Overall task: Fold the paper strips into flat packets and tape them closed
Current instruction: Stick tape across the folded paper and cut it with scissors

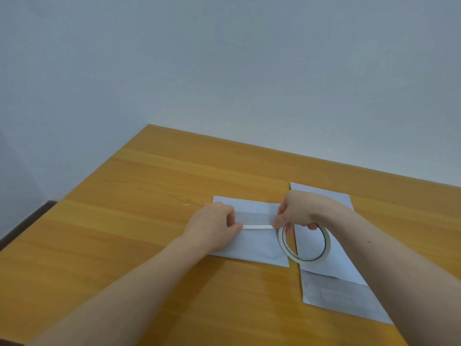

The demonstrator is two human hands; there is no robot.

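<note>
Wooden table [149,221] in a honey tone fills the lower half of the view, its far edge meeting a plain pale wall and its left edge dropping off beside a dark object. Wide bare wood lies to the left and far side of the work. A folded white paper packet [257,245] lies flat near the middle. The left hand [214,228] pinches the loose end of a white tape strip [257,227] over the packet, fingers curled. The right hand [299,211] grips a thin tape roll [305,243], fingers curled through its ring, holding it tilted just right of the packet. A second, longer paper strip [331,290] lies on the right, partly under the right forearm. No writing is readable anywhere.
</note>
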